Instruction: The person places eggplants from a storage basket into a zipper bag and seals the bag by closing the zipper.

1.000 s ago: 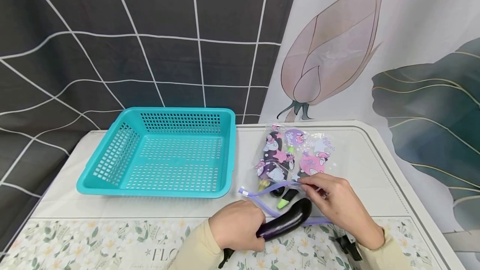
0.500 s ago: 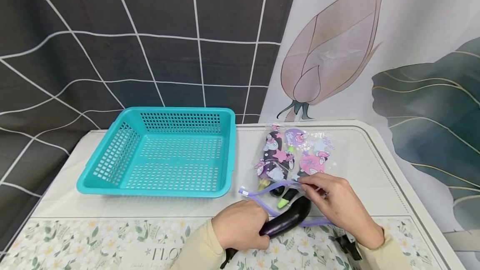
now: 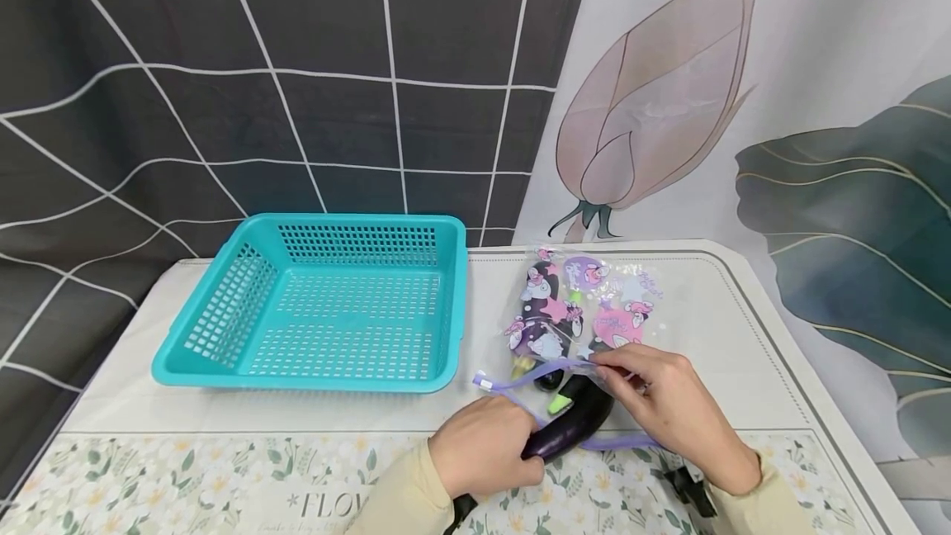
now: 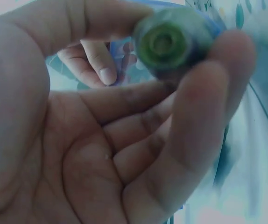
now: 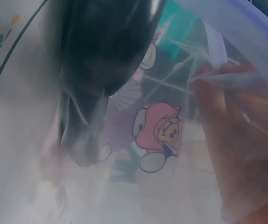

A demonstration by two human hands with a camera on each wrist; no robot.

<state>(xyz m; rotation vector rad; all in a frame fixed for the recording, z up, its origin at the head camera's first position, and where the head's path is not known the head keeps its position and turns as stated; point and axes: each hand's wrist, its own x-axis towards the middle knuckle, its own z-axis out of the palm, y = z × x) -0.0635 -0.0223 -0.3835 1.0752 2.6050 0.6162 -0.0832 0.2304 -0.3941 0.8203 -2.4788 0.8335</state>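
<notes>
Sliding farther into the bag (image 3: 615, 322) than a second ago, the eggplant (image 3: 572, 428) is now partly inside, its stem end gripped by the left hand (image 3: 486, 448); the right hand (image 3: 669, 403) pinches the purple zip edge (image 3: 550, 367).

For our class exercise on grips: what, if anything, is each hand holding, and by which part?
The left hand holds an eggplant by its stem end; the right hand pinches a clear bag by its opening's edge.
</notes>
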